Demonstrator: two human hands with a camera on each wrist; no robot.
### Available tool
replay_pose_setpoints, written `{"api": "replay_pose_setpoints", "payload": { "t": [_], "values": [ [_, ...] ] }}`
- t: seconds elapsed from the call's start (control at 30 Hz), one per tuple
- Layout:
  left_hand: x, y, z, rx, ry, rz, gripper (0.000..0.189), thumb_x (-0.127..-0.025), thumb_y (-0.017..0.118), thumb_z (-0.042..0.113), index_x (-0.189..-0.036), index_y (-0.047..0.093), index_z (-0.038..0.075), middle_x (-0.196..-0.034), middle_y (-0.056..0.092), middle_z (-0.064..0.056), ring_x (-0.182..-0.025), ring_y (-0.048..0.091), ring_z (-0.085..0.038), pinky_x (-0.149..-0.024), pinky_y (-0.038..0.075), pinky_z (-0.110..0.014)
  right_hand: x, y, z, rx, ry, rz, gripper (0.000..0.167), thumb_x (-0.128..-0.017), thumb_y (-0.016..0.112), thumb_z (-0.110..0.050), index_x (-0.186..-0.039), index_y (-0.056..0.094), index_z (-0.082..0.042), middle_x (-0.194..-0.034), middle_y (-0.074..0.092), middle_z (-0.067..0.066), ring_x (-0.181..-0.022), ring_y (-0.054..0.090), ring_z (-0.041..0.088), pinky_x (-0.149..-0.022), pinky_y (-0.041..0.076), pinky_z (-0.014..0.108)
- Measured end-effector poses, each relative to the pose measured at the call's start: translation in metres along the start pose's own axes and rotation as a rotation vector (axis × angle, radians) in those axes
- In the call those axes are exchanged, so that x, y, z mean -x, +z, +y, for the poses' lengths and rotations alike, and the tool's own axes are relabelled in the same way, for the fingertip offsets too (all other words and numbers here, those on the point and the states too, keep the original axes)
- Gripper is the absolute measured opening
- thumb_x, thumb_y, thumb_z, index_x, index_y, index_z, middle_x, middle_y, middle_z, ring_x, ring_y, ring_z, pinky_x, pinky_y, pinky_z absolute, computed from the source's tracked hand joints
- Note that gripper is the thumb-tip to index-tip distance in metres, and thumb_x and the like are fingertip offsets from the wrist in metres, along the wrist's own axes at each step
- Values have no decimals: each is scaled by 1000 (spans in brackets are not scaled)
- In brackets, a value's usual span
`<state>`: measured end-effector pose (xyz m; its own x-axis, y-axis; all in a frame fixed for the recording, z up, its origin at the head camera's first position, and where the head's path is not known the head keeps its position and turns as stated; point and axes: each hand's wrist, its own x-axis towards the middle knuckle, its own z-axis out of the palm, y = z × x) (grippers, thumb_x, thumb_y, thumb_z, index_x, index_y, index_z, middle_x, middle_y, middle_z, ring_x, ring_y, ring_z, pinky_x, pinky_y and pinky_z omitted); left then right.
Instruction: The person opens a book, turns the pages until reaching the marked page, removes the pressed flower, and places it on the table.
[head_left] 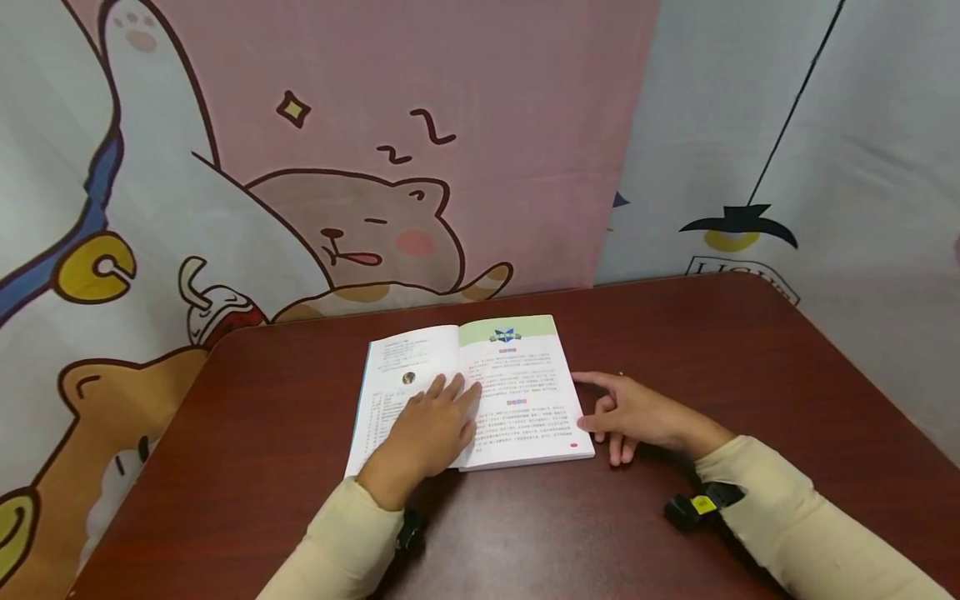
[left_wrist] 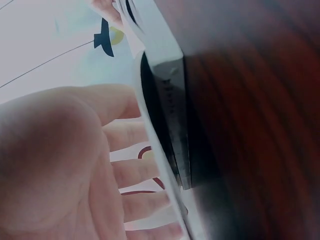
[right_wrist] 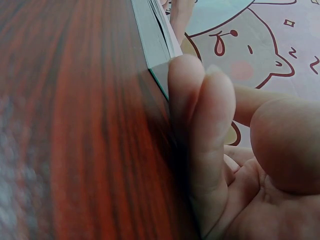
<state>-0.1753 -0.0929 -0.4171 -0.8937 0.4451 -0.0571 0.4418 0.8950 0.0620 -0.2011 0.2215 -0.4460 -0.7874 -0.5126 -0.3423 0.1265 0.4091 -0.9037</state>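
Observation:
An open book with printed text and a green-topped right page lies on the table. My left hand rests over its middle near the spine, the fingers extended across the left page toward the right one. In the left wrist view, fingers spread over the page, above the book's thick lower edge. Beside the book's right edge is my right hand, index finger and thumb tip at the page border. Its other fingers bend down by the tabletop. The right wrist view has two fingertips close to the book's corner.
The dark red-brown table extends around the book on all sides. Behind it hangs a cloth backdrop with cartoon animals. Both wrists carry black devices, one with a yellow mark on the right.

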Motion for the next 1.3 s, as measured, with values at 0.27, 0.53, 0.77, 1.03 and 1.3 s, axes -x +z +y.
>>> {"api": "replay_pose_setpoints", "payload": {
  "t": [0.27,0.53,0.77,1.03,1.3],
  "values": [
    [0,-1,1,-12,8,4,53,-101,56,32,-150,47,14,-155,46,-15,-144,41,-39,-109,41,-58,-1,0,2,4,0,7,84,-93,71,-21,-158,19,-8,-74,61,13,-48,67,22,-44,55,36],
    [1,-2,7,41,59,4,59,-99,56,47,-150,47,20,-157,44,-11,-146,38,-35,-112,35,-62,-2,0,1,2,-5,3,84,-93,71,-21,-158,19,-8,-74,61,13,-48,67,22,-44,55,37],
    [1,-2,12,119,121,-44,74,-89,62,63,-152,44,28,-161,38,-10,-149,35,-34,-114,30,-66,-2,0,3,-16,-5,-4,85,-93,71,-20,-158,18,-8,-74,61,12,-48,67,22,-44,55,36],
    [1,-2,11,134,148,-57,83,-81,72,64,-151,46,29,-161,37,-12,-148,36,-36,-114,29,-67,-2,0,3,-22,-8,-7,84,-93,71,-19,-158,18,-8,-74,61,12,-48,67,21,-44,55,36],
    [-1,0,10,138,145,-71,79,-81,74,61,-150,48,30,-161,37,-11,-148,35,-36,-114,28,-67,-2,0,3,-10,-1,-2,84,-93,71,-20,-158,19,-8,-75,61,13,-49,67,22,-45,55,37]
  ]
}}
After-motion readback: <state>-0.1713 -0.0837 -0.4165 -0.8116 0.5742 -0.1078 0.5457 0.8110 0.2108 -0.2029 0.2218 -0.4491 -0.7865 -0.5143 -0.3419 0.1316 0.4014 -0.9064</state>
